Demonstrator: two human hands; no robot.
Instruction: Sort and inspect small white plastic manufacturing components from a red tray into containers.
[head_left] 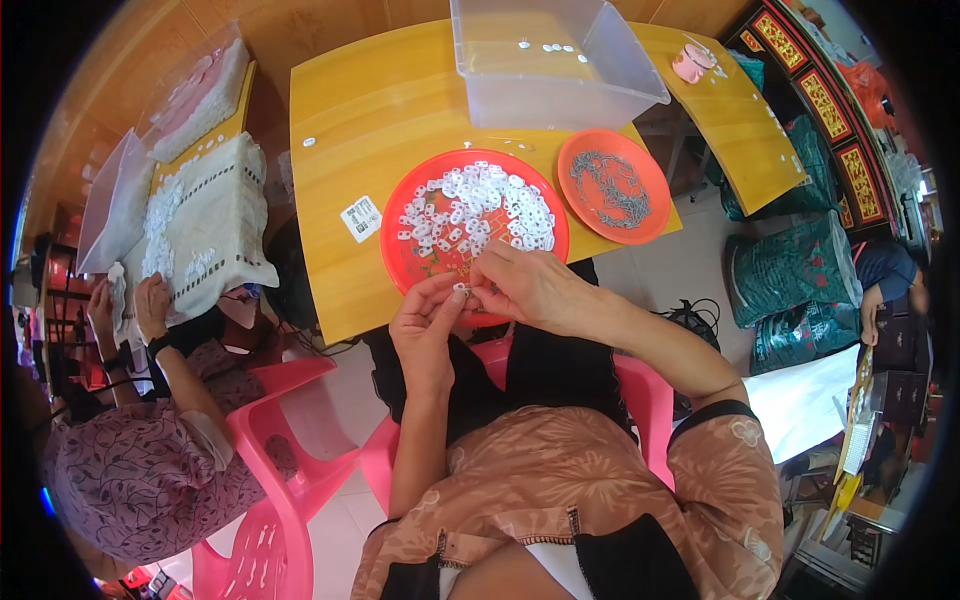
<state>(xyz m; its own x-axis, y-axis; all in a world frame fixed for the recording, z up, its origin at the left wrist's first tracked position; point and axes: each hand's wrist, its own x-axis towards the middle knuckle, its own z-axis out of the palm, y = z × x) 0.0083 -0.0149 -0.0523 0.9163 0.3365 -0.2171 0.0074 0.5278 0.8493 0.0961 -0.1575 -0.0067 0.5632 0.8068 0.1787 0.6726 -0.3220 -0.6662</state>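
Over the near rim of a red round tray (402, 180), my two hands meet. A small white plastic piece (461, 288) is pinched between the thumb and fingers of my left hand (428, 318). My right hand (520, 287) is closed at the same piece, its fingertips touching it; whatever else they hold is too small to make out. Many similar white pieces (470, 190) with holes lie spread in the tray. To its right, a smaller orange-red plate (577, 212) bears a heap of thin grey metal pins (612, 190).
A clear plastic bin (555, 95) with a few white pieces stands behind the tray. Left of the tray lies a white printed label (361, 218). A pink cup (693, 63) is at the far right. At the left, another person's hands (152, 305) work beside a cloth-covered table (215, 235).
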